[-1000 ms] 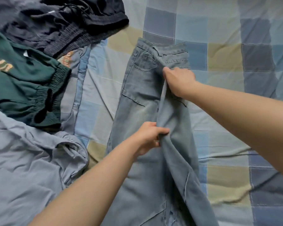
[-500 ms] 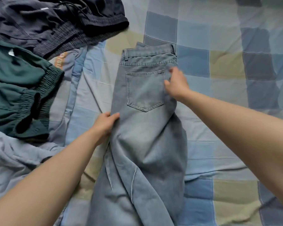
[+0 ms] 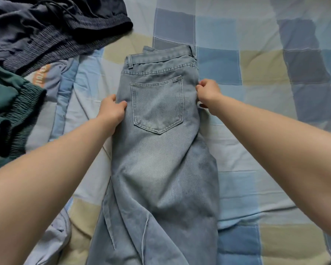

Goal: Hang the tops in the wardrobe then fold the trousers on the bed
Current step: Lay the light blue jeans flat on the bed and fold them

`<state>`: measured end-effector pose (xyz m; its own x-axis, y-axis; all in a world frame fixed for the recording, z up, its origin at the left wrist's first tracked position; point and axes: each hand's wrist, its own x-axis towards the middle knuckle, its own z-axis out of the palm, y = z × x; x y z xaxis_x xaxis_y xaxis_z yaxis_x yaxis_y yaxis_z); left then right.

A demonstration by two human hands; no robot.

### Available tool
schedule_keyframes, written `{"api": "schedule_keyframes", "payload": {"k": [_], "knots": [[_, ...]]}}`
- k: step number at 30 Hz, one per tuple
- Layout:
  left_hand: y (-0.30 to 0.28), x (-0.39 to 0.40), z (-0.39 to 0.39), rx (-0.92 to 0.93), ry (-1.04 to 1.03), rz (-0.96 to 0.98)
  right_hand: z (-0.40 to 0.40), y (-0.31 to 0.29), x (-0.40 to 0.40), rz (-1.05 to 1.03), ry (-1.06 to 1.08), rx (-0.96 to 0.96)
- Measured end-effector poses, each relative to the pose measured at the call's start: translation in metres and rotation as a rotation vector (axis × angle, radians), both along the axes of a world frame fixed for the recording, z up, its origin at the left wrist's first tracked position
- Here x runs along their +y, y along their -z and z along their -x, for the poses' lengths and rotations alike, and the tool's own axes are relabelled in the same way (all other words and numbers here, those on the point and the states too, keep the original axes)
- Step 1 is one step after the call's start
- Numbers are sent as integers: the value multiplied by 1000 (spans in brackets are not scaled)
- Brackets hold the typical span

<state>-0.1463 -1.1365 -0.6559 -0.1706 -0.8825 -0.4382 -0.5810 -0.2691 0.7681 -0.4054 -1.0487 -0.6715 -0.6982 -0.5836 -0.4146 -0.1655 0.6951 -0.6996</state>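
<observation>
jeans [image 3: 161, 150]: flat on the bed [image 3: 256, 73], folded lengthwise with one leg over the other, back pocket [image 3: 158, 105] up, waistband [image 3: 161, 56] at the far end, legs running off the near edge of the view
change: a second ago lay open with the middle fabric pinched up; now doubled over along the length, waistband squared and edges closer in line
left hand [image 3: 112, 109]: on the left edge beside the pocket, thumb over the denim, rest of the fingers hidden under the edge; grip looks like a grasp on the jeans
right hand [image 3: 208, 91]: at the right edge just below the waistband, fingers curled in, pinching the denim
meaning: lengthwise fold looks done; both hands at the edges suggest tugging flat and aligning before the crosswise folds; legs near the bottom still creased and not yet smoothed
task stage: trouser folding under way, likely the first pair
dark clothes [image 3: 52, 29]: heaped far left, not yet folded
green garment [image 3: 10, 113]: bunched at the left edge, elastic band showing
risk: loose lower legs may skew the next fold
</observation>
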Motion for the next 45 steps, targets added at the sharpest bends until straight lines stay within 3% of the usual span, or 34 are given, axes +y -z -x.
{"api": "schedule_keyframes", "payload": {"k": [3, 7, 10, 14, 17, 19, 21, 26, 29, 32, 34, 36, 40, 45], "knots": [[-10, -13, 15, 35, 21, -96, 12, -1, 10, -24, 13, -22], [-18, -19, 45, 108, -61, -248, 17, -2, 11, -30, 191, -275], [-15, -22, 55, 125, -40, -183, 12, -13, 4, 69, 315, -411], [-18, -37, 58, 214, 28, 35, 17, -17, -1, 87, 193, -500], [-35, -50, 70, 311, 85, 138, 24, -11, 0, 275, 261, -570], [-37, -58, 79, 271, 114, 106, 24, -3, 2, 284, 282, -483], [-27, -62, 80, 166, 48, 42, 25, 7, 9, 167, 268, -405], [8, -35, 48, 67, -78, -130, 27, 3, 22, 151, 236, -628], [18, -25, 28, 70, -59, -34, 24, 1, 29, 122, 180, -683], [22, -23, 10, -19, -79, 44, 14, 0, 24, 70, 125, -623], [22, -17, 7, -104, 2, 2, 5, -3, 16, 27, 124, -524], [21, -5, 11, -78, 41, -49, -4, -8, 9, 25, 114, -395], [-4, 1, 32, 7, 30, 104, -10, -38, 0, 283, 123, -80], [-49, -24, 58, 39, 41, 331, 19, -89, -27, 381, 12, 129]]}}
